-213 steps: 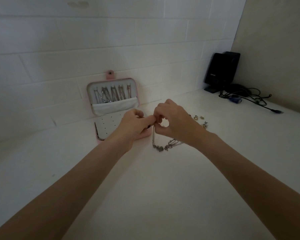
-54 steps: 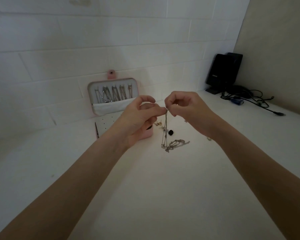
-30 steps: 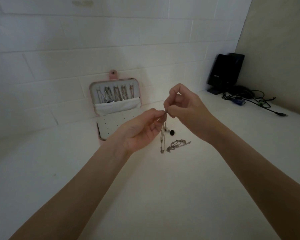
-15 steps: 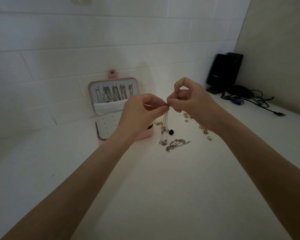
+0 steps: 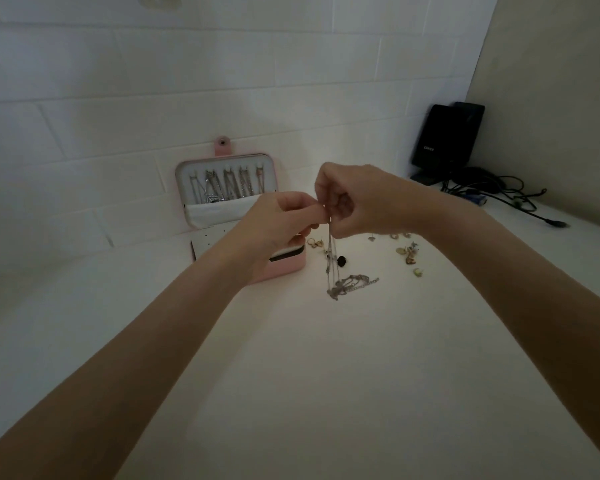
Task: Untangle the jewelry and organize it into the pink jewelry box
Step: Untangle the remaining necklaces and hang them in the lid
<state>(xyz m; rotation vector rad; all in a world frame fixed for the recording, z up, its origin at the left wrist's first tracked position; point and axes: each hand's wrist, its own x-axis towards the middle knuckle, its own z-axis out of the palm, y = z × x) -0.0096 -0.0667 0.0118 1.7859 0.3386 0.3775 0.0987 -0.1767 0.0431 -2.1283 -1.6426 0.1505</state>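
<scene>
Above the white bench, a silver chain is pinched by both grips: left hand, right hand.

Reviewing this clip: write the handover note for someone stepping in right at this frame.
Left hand and right hand both pinch the top of a tangled silver chain, which hangs down to the white tabletop.
A second chain piece lies beside its lower end; whether the two are joined is unclear.
Pink jewelry box stands open against the wall, several chains hung in its lid.
Left: untangle and hang this chain, then box the loose earrings and small black piece.
</scene>
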